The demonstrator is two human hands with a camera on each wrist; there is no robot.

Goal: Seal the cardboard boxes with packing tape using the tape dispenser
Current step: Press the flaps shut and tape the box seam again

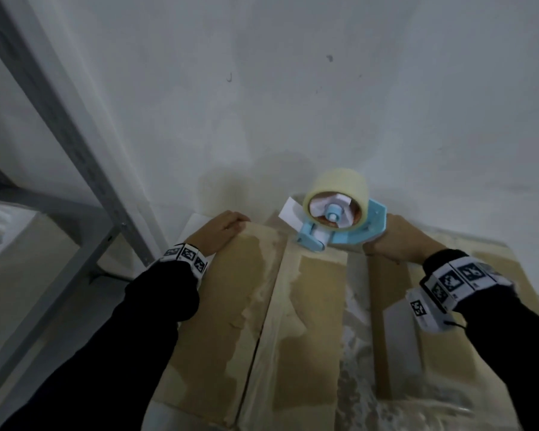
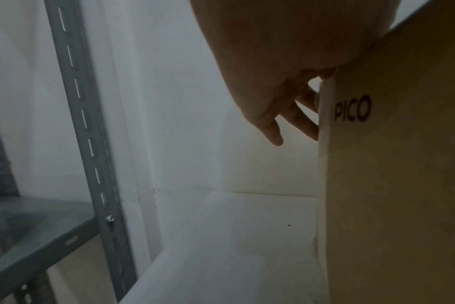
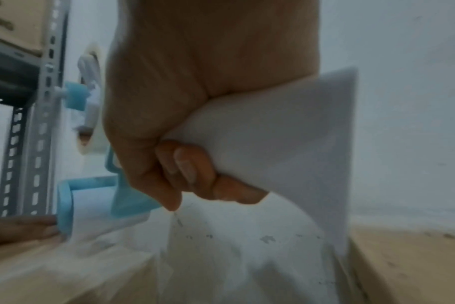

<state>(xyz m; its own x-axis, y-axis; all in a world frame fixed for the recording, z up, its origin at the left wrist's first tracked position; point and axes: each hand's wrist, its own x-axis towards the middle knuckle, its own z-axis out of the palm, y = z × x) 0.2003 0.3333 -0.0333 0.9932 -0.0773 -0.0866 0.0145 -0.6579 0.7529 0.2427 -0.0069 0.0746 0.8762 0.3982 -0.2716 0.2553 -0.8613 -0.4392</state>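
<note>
Under both my arms lies the cardboard box (image 1: 224, 306), flaps closed. At its far edge my right hand (image 1: 395, 241) grips the blue tape dispenser (image 1: 339, 225); my left hand (image 1: 224, 231) rests flat, fingers over the far-left corner. I judge a strip is starting; next, pull toward me along the seam.

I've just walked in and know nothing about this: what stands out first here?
The light blue tape dispenser with its pale roll of tape, gripped by the right hand at the far edge of the cardboard box. The left hand rests on the box's far left corner, fingers over the edge. Old tape streaks the box top.
</note>
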